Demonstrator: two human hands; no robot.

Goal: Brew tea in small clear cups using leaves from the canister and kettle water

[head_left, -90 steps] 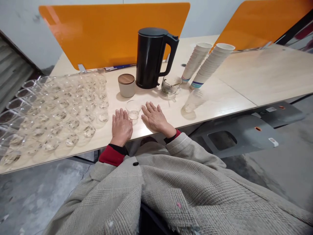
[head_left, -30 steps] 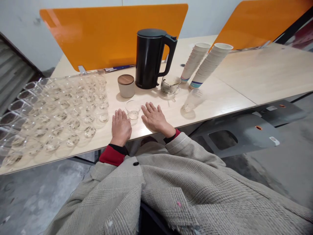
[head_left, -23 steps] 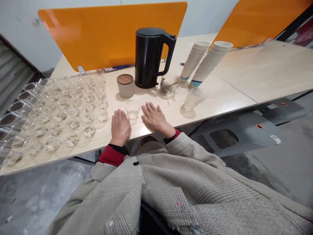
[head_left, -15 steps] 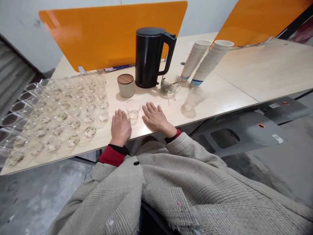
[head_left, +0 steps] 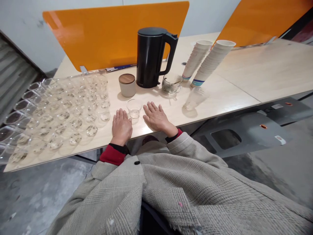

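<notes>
The pale wood table (head_left: 225,93) spreads widest; take the lone clear cup as the dial's centre, with twelve pointing away from the person. An orange divider (head_left: 105,36) stands along the far side from eleven to one, and a second orange panel (head_left: 264,23) rises farther off at two. Grey seats (head_left: 253,130) sit beyond the near edge, between three and four. At nine, rows of clear cups (head_left: 66,109) crowd together, dark bits in the bottoms of many of them. The black kettle (head_left: 149,60) is upright between twelve and one, its handle to the right. Two stacks of white paper cups (head_left: 206,63) stand side by side at two. The left hand (head_left: 121,127) lies palm down at seven, fingers straight and close together; the right hand (head_left: 156,116) lies palm down between three and four, fingers slightly fanned. Both are flattened wide on the tabletop, gripping nothing. A nested set of clear cups (head_left: 195,98) stands just short of three. The wooden-lidded canister (head_left: 127,88) is between eleven and twelve, and the ribbed glass cup (head_left: 171,84) with dark contents at two, near the kettle. Smallest, the lone clear cup (head_left: 134,109) stands upright between the hands; whether the left thumb touches it, I cannot tell.
</notes>
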